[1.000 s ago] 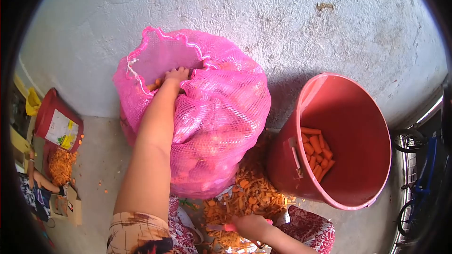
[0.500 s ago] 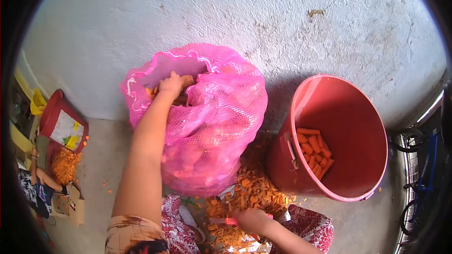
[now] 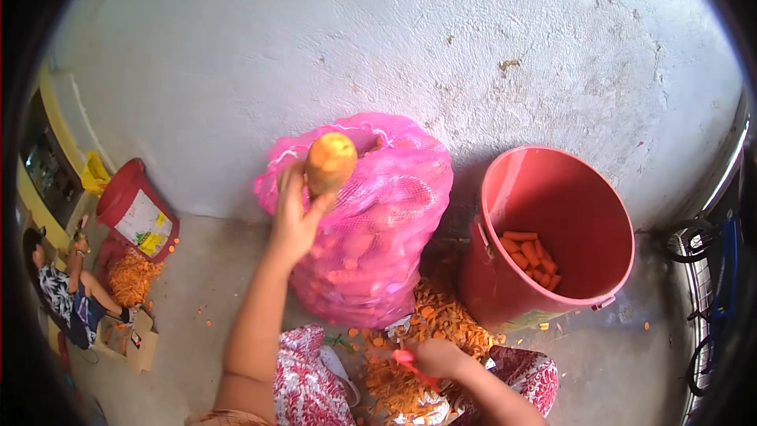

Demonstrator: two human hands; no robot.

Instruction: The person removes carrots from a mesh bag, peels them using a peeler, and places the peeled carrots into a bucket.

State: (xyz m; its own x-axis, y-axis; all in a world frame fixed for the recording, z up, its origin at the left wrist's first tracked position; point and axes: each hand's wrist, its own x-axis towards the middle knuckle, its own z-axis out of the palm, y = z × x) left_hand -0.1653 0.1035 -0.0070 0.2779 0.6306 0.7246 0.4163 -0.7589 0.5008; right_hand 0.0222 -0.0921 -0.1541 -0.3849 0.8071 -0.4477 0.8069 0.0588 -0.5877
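Seated person (image 3: 67, 292), labelled red bucket (image 3: 122, 189) well left of all fingers. Left hand (image 3: 296, 217) grips carrot (image 3: 331, 162), fingers wrapped round it, in front of pink mesh sack (image 3: 363, 252); sack blocks wall (image 3: 505, 24) behind. Right hand (image 3: 440, 357) clenched on red-handled tool (image 3: 405, 358), peelings (image 3: 459, 323) below fingers. Red bin (image 3: 493, 288) right of fingers, orange pieces (image 3: 535, 260) inside.

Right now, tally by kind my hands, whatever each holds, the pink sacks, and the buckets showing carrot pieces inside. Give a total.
Hands: 2, left hand and right hand
Held carrot: 1
Held red-handled tool: 1
Pink mesh sack: 1
Red bucket with carrot pieces: 1
Total: 6
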